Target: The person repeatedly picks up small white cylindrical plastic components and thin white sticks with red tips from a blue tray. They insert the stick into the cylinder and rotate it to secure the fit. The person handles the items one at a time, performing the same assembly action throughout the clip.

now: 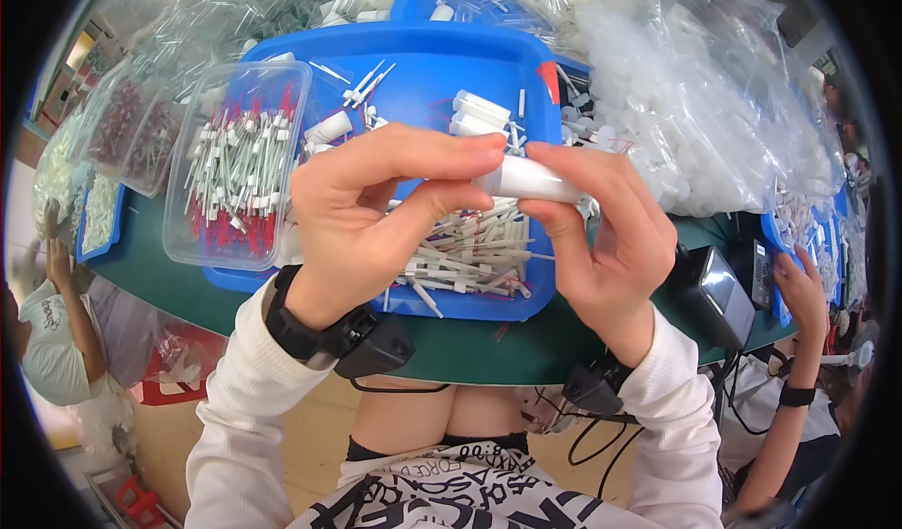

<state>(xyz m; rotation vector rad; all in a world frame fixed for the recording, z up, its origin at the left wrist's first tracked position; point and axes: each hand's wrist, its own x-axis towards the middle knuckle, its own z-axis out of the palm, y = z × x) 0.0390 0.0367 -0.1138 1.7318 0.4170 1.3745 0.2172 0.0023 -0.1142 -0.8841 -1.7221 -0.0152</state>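
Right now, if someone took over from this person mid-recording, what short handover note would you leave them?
Left hand: fingertips pinch one end of a small white tube, grip closed.
Right hand: thumb and fingers hold the tube's other end; the tube is level above the blue tray.
In the tray: a loose pile of thin white sticks under the hands, more white tubes behind.
Clear box at left holds pieces with red and white ends, apparently finished.
Left: the loose pile is still large.

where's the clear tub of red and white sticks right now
In the head view the clear plastic tub sits left of centre, on the left end of the blue tray, just left of the left hand.
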